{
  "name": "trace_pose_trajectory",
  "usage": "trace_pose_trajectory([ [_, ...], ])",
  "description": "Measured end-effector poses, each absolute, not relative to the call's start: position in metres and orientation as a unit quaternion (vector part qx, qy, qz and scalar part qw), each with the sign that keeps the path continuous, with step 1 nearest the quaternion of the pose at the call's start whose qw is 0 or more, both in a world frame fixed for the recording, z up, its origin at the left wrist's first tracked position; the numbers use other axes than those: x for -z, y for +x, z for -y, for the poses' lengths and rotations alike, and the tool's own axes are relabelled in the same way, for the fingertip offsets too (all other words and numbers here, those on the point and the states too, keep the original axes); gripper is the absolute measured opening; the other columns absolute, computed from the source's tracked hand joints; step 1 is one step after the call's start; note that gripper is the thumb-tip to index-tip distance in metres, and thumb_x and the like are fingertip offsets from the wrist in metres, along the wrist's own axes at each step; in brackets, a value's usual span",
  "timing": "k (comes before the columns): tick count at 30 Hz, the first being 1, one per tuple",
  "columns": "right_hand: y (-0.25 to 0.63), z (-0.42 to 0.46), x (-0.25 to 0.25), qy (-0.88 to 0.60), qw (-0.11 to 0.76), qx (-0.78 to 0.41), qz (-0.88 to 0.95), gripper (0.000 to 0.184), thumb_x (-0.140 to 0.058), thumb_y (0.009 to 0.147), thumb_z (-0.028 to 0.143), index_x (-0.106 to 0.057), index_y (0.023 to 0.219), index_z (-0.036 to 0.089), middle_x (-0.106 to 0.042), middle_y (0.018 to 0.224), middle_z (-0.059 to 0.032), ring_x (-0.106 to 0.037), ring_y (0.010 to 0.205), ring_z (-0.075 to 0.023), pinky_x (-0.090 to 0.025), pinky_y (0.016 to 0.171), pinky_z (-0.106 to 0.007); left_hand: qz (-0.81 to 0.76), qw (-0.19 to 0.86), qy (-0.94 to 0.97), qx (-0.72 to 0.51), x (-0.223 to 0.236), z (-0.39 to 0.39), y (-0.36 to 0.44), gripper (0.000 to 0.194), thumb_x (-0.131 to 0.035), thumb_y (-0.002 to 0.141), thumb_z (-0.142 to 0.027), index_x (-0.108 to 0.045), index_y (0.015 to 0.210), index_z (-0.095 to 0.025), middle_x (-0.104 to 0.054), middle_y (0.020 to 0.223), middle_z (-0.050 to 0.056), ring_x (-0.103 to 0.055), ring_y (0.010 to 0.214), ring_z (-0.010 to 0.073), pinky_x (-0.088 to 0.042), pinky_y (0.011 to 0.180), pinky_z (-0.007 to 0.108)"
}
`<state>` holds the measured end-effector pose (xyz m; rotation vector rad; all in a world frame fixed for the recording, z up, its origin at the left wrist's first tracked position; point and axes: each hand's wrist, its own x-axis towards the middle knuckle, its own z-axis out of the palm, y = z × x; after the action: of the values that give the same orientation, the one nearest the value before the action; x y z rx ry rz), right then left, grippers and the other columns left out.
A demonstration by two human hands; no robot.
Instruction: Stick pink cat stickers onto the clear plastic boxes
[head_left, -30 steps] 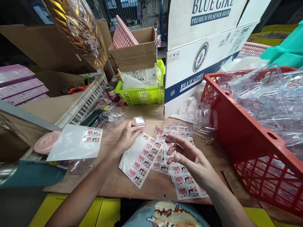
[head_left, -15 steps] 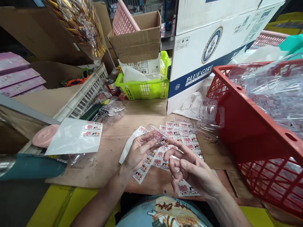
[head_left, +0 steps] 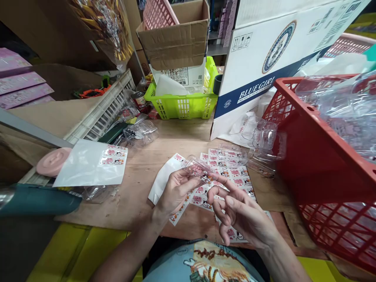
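My left hand [head_left: 176, 192] is closed on a clear plastic blister shell [head_left: 196, 168], thumb on top. A pink-lettered sticker with a cat picture shows on the shell's face. My right hand [head_left: 237, 207] is beside it, fingers spread and loosely curled, with the index fingertip at the shell's right end. Nothing is held in its palm. Under both hands lie sticker sheets [head_left: 239, 181] printed with pink lettering and cats. More clear shells [head_left: 232, 154] rest on the sheets' far edge.
A red basket [head_left: 311, 156] full of clear shells stands at the right, near a white carton [head_left: 246, 78]. A lime-green basket [head_left: 185, 107] sits at the back. At left are a partly used sticker sheet [head_left: 88, 164], a pink round lid [head_left: 51, 162] and a white crate [head_left: 100, 113].
The view has shifted slightly. The right index finger has moved along the shell's right end, where the cat picture now shows flat. The left hand keeps its hold.
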<state>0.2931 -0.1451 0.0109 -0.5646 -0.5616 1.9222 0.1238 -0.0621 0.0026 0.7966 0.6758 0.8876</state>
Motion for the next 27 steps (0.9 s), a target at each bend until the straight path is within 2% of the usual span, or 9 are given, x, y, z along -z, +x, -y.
trace_pose_trajectory([
  [11, 0.292, 0.1406, -0.0087, -0.241, 0.507, -0.796, 0.225, 0.05, -0.063, 0.093, 0.024, -0.047, 0.14, 0.029, -0.06, 0.102, -0.0059, -0.053, 0.064, -0.0091, -0.061, 0.046, -0.026, -0.297, 0.776, 0.379, -0.407, -0.0007, 0.0609, 0.1223, 0.019, -0.076, 0.078, -0.018, -0.078, 0.097, -0.019, -0.077, 0.096, 0.004, -0.07, 0.09, 0.0163, -0.052, 0.089, 0.028],
  [17, 0.2922, 0.1387, -0.007, -0.249, 0.511, -0.793, 0.218, 0.05, -0.064, 0.092, 0.024, -0.047, 0.139, 0.028, -0.061, 0.101, -0.0059, -0.054, 0.064, -0.0095, -0.062, 0.046, -0.027, -0.304, 0.777, 0.366, -0.412, 0.002, 0.0605, 0.1216, 0.019, -0.079, 0.076, -0.017, -0.077, 0.095, -0.017, -0.078, 0.093, 0.004, -0.07, 0.084, 0.0146, -0.053, 0.082, 0.025],
  [22, 0.2912, 0.1401, -0.0083, -0.25, 0.517, -0.787, 0.225, 0.048, -0.062, 0.094, 0.021, -0.048, 0.139, 0.028, -0.061, 0.1, -0.0055, -0.055, 0.063, -0.0089, -0.062, 0.046, -0.026, -0.289, 0.781, 0.375, -0.406, 0.0028, 0.0603, 0.1215, 0.02, -0.075, 0.08, -0.015, -0.077, 0.1, -0.018, -0.078, 0.1, 0.004, -0.071, 0.091, 0.0159, -0.052, 0.091, 0.028],
  [27, 0.2881, 0.1395, -0.0086, -0.263, 0.522, -0.779, 0.227, 0.047, -0.061, 0.094, 0.019, -0.049, 0.139, 0.026, -0.061, 0.1, -0.0056, -0.055, 0.064, -0.009, -0.062, 0.046, -0.026, -0.282, 0.786, 0.361, -0.415, 0.0036, 0.059, 0.1195, 0.019, -0.075, 0.078, -0.014, -0.077, 0.096, -0.018, -0.078, 0.099, 0.005, -0.072, 0.092, 0.0186, -0.055, 0.09, 0.031],
])
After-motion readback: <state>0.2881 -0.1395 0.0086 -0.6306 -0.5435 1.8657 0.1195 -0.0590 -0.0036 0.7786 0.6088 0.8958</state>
